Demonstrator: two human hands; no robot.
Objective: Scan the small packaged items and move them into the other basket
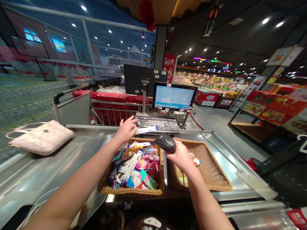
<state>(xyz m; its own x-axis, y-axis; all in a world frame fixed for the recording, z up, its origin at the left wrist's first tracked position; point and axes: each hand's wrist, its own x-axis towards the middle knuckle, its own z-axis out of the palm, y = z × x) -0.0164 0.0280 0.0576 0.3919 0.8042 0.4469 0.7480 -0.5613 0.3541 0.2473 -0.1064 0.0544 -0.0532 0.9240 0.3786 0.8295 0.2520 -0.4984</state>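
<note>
My right hand [179, 155] is wrapped round the handle of a black barcode scanner [165, 142], its head tilted to the left above the gap between two wicker baskets. My left hand [127, 130] is at the left end of a black keyboard [157, 123], index finger stretched toward the keys. A slim white-and-blue stick packet [147, 129] juts out to the right from under its fingers, which seem to grip its end. Below lies the left wicker basket [130, 191], heaped with small packaged snacks [134, 164]. The right wicker basket [213, 166] holds a few small packets [197, 162].
Behind the keyboard stand a lit monitor [174, 97] and a second dark screen [134, 78] seen from behind. A pale handbag [44, 137] lies on the metal counter [88, 140] at left. Farther off are a shopping trolley [72, 107] and boxed goods [266, 99].
</note>
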